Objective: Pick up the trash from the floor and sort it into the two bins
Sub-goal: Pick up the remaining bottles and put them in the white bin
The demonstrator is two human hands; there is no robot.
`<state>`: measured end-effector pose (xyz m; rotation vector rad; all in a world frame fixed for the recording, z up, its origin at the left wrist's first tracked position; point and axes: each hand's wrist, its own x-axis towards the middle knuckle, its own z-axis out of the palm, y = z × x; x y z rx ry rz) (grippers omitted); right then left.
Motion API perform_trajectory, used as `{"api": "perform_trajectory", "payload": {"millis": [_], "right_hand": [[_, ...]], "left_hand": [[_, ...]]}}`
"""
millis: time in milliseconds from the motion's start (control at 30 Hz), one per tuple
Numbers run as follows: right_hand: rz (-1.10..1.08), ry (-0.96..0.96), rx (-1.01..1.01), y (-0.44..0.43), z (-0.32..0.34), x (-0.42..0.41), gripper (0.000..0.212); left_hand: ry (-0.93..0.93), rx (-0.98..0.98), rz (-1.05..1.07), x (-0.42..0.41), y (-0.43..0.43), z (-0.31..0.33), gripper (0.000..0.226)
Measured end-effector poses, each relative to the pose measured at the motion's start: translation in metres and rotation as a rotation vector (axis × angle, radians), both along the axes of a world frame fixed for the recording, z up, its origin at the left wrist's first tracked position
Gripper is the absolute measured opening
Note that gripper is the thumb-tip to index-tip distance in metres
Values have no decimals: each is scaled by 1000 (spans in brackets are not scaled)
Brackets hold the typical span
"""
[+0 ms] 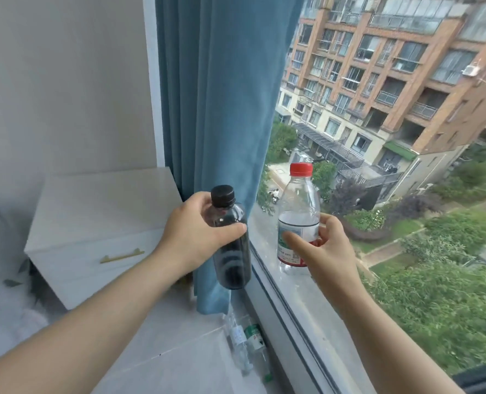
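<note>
bottle (233,260) dark, bottle (298,200) clear, red-capped

Four bottles (231,251) (298,211) (237,341) (256,341), two hands (192,231) (331,251), one curtain (216,109), one cabinet (99,211)

A dark bottle (233,263), a clear bottle (298,200)

**No legible text.** The white, green and red label (293,229) on the clear plastic bottle with a red cap (300,200), between the fingers (294,240) of the right hand (334,251), carries print too blurred to read.
</note>
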<state>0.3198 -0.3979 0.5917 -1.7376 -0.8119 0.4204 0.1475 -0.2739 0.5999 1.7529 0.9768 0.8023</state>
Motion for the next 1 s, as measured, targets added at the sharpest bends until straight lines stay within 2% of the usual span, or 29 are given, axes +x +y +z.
{"api": "perform_trajectory", "payload": {"millis": [133,233,367,500,600,733,1000], "right_hand": [[13,-23,65,-12,142,0,41],[29,-71,125,-23,255,0,47],[14,-158,192,-47,383,-3,47],[-8,-232,294,-80,484,-14,46],[-25,-276,354,-109,537,-33,51],[-93,-269,430,-153,581,-66,65],[-297,-319,544,-239,634,-141,38]], "left_hand": [[-19,7,-55,5,-8,148,53],[-76,56,-44,5,-16,260,60],[-153,127,-62,2,-29,390,54],[-250,270,-98,-7,-50,491,39],[-336,363,-157,-19,-69,548,39],[-460,395,-311,-31,-100,600,55],[-630,379,-590,-47,-163,651,47]]}}
